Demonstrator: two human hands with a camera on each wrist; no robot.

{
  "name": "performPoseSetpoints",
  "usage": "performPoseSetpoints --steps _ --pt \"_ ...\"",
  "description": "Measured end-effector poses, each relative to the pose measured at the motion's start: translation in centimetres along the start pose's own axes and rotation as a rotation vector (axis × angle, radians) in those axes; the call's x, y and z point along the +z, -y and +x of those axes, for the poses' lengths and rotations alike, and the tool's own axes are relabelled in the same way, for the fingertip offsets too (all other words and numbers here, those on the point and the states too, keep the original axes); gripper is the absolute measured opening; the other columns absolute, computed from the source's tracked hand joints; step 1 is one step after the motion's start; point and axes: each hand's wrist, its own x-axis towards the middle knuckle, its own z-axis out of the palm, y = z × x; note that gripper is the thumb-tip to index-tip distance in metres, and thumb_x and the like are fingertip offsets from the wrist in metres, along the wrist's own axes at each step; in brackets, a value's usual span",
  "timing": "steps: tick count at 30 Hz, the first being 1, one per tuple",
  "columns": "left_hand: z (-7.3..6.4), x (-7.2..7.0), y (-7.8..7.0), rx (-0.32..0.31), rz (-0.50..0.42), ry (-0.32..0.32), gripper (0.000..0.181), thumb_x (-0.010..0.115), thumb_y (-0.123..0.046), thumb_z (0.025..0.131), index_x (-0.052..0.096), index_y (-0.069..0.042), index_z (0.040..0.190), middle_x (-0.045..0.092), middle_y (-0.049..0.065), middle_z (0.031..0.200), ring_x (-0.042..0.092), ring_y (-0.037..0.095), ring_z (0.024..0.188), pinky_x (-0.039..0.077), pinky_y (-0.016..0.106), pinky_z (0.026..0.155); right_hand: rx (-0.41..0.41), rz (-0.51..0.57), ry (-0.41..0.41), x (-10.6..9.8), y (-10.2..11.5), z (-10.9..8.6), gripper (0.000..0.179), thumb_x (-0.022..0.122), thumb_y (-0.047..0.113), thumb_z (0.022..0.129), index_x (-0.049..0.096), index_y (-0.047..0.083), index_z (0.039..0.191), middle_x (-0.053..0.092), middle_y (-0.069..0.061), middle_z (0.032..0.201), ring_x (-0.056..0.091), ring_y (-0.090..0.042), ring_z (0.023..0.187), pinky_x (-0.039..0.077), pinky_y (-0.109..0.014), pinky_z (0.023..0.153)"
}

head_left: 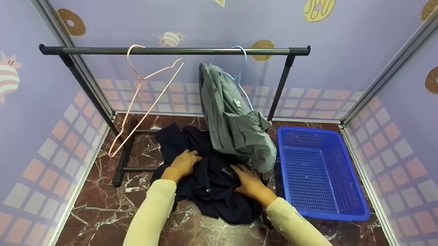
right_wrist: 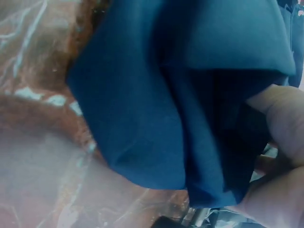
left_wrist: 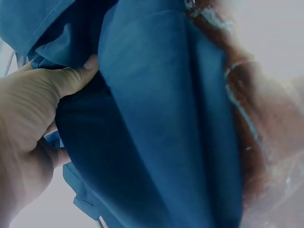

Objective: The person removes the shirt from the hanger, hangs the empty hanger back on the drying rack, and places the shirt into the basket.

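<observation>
A crumpled dark navy garment (head_left: 217, 181) lies bunched on the floor below the clothes rack, with a small light mark on its cloth. My left hand (head_left: 184, 165) grips its left side; in the left wrist view the thumb (left_wrist: 78, 78) presses on a fold and the other fingers go behind the cloth. On the opposite side my right hand (head_left: 251, 184) holds the garment, and the right wrist view has the thumb (right_wrist: 273, 102) at the edge of a fold. The cloth partly hides the fingers of both hands.
A black clothes rack (head_left: 192, 51) spans the back. From its bar hang a pink hanger (head_left: 132, 98) without clothing and a grey-green garment (head_left: 233, 116) on a blue hanger (head_left: 245, 89), low over the navy cloth. A blue plastic basket (head_left: 286, 169) stands on the right; patterned walls enclose the floor.
</observation>
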Motion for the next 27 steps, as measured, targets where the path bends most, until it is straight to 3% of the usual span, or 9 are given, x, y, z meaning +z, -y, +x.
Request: performPoseSetpoints --steps 4,10,15,20,27 --pt "-0.2 0.5 0.1 -0.031 -0.076 -0.048 0.046 0.066 0.012 0.082 0.074 -0.006 0.123 0.067 0.016 0.131 0.060 0.047 0.118 0.055 0.059 0.097 -0.025 0.026 -0.045 0.3 -0.3 0.0 0.078 0.087 0.005 0.073 0.055 0.003 0.144 0.054 -0.024 0.144 0.055 -0.046 0.129 0.046 -0.061 0.107" --pt "-0.1 0.8 0.2 -0.016 -0.135 -0.157 0.039 0.064 0.013 0.080 0.077 -0.005 0.112 0.070 0.015 0.112 0.064 0.043 0.099 0.056 0.055 0.089 -0.046 0.022 -0.107 0.2 -0.8 0.5 0.056 0.081 -0.003 0.076 0.064 0.000 0.129 0.060 -0.022 0.134 0.062 -0.043 0.121 0.051 -0.056 0.103" --pt "-0.2 0.7 0.2 -0.038 -0.186 -0.203 0.037 0.061 0.016 0.079 0.078 -0.005 0.104 0.071 0.013 0.103 0.065 0.041 0.093 0.056 0.054 0.088 -0.009 0.048 -0.094 -0.2 -0.9 1.0 0.046 0.077 -0.007 0.078 0.066 -0.004 0.122 0.064 -0.023 0.128 0.063 -0.042 0.118 0.051 -0.054 0.104" --pt "-0.5 -0.1 0.3 -0.063 -0.276 -0.241 0.037 0.056 0.016 0.080 0.077 -0.006 0.101 0.071 0.012 0.103 0.069 0.038 0.098 0.057 0.053 0.089 0.000 0.167 -0.066 -1.0 -0.9 1.1 0.046 0.071 -0.009 0.080 0.063 -0.010 0.126 0.068 -0.026 0.124 0.064 -0.043 0.118 0.050 -0.056 0.105" --pt "-1.3 -1.6 0.7 -0.088 -0.400 -0.321 0.037 0.057 0.018 0.077 0.075 -0.002 0.102 0.071 0.016 0.103 0.070 0.038 0.100 0.057 0.054 0.089 -0.041 0.403 -0.100 -2.7 -0.6 1.0 0.036 0.068 0.001 0.090 0.064 0.000 0.125 0.070 -0.018 0.119 0.065 -0.034 0.113 0.051 -0.054 0.103"
